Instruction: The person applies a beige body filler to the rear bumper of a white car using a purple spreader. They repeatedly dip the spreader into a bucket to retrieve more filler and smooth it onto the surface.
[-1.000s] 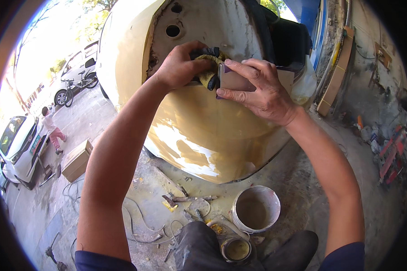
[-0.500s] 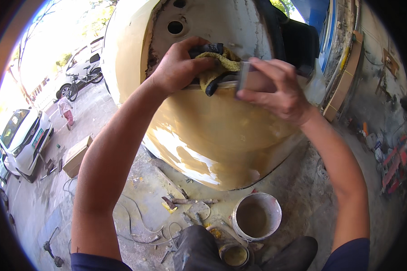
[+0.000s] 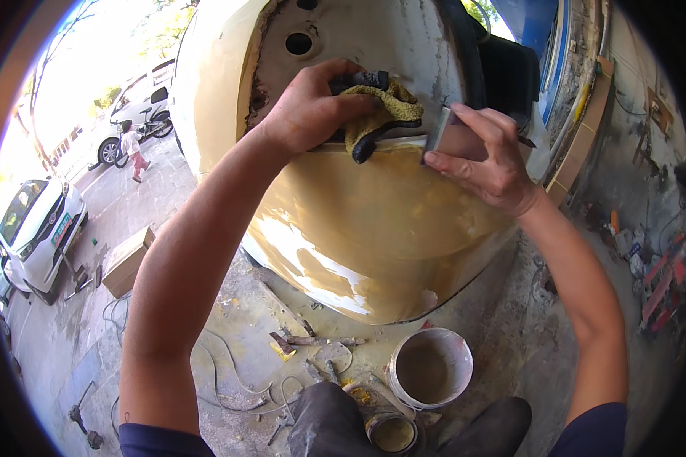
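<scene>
My left hand (image 3: 312, 107) is closed around a bunched yellow-and-black work glove (image 3: 385, 110), just above the upper edge of a curved vehicle body panel (image 3: 358, 206). The panel is coated in tan filler, with white patches low on its left. My right hand (image 3: 499, 156) pinches a flat, wide-bladed scraper (image 3: 459, 143) between thumb and fingers. Its blade edge faces the glove, with a small gap between them, and a dark tip sticks out behind the hand. Whether the blade touches the panel, I cannot tell.
Below the panel stands a white bucket (image 3: 467, 373) with greyish contents, and near my legs a small open can (image 3: 392, 434). Sticks, hoses and scraps litter the floor. A cardboard box (image 3: 126, 263), a white car (image 3: 42, 228) and a walking person (image 3: 133, 148) are at left.
The scraper in my right hand has moved right, away from the glove. My left hand and the glove have shifted slightly right. The person in the background has walked rightward.
</scene>
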A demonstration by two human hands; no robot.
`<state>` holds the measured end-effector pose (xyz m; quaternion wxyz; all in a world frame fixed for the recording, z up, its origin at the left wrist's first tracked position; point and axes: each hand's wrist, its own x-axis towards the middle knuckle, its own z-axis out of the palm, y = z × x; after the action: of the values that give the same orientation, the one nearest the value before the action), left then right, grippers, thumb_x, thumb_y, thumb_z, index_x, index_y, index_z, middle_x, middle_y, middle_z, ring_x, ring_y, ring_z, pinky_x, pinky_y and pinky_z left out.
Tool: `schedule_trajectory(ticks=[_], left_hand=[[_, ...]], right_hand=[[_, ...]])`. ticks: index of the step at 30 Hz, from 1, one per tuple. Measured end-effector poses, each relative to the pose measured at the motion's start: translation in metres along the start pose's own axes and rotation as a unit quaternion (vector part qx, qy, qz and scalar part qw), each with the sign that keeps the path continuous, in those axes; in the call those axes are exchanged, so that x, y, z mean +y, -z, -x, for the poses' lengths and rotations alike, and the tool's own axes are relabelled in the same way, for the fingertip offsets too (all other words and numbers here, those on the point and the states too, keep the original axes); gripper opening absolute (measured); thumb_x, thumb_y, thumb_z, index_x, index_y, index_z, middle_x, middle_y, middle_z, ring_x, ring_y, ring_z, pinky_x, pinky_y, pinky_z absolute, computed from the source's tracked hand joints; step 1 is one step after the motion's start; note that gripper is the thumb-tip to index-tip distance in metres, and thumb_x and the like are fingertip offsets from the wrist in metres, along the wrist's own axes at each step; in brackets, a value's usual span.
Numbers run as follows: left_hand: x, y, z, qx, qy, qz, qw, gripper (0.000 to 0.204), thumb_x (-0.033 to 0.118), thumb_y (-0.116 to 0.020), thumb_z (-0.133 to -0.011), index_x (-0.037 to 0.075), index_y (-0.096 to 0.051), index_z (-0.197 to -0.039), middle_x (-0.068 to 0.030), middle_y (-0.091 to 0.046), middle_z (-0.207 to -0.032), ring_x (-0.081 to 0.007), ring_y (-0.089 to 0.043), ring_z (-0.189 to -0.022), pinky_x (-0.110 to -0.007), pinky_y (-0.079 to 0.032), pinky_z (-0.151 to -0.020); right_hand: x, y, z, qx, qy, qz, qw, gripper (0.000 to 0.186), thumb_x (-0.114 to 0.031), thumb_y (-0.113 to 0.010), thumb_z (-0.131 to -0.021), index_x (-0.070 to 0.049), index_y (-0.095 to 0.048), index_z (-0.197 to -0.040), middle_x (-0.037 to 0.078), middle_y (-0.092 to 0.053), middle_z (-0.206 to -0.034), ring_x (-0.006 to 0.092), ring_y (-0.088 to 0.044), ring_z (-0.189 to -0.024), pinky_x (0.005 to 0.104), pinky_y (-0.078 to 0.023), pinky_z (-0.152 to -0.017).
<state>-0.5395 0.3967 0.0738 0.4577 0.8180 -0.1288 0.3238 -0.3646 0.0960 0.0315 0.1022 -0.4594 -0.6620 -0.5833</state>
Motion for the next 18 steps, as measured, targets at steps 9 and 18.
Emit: schedule_trajectory(ticks=[9, 18], left_hand=[[-0.001, 0.002, 0.002, -0.01, 0.009, -0.003, 1.0, 0.05, 0.014, -0.084, -0.105, -0.004, -0.066, -0.148, -0.0123, -0.08, -0.13, -0.0168, -0.077, -0.117, -0.031, -0.063, -0.104], [-0.004, 0.01, 0.011, 0.002, 0.018, 0.009, 1.0, 0.052, 0.015, -0.086, -0.104, -0.008, -0.067, -0.147, -0.0154, -0.082, -0.125, -0.0183, -0.079, -0.109, -0.033, -0.064, -0.1]], right_hand=[[0.014, 0.008, 0.002, -0.021, 0.032, -0.02, 0.999, 0.038, -0.027, -0.092, -0.094, -0.038, -0.092, -0.13, 0.012, -0.06, -0.163, 0.0327, -0.057, -0.142, 0.0457, -0.053, -0.119], [-0.012, -0.021, -0.036, 0.019, 0.037, -0.102, 0.994, 0.057, -0.032, -0.097, -0.091, -0.047, -0.085, -0.145, -0.004, -0.059, -0.162, 0.0269, -0.055, -0.138, 0.0404, -0.051, -0.116]])
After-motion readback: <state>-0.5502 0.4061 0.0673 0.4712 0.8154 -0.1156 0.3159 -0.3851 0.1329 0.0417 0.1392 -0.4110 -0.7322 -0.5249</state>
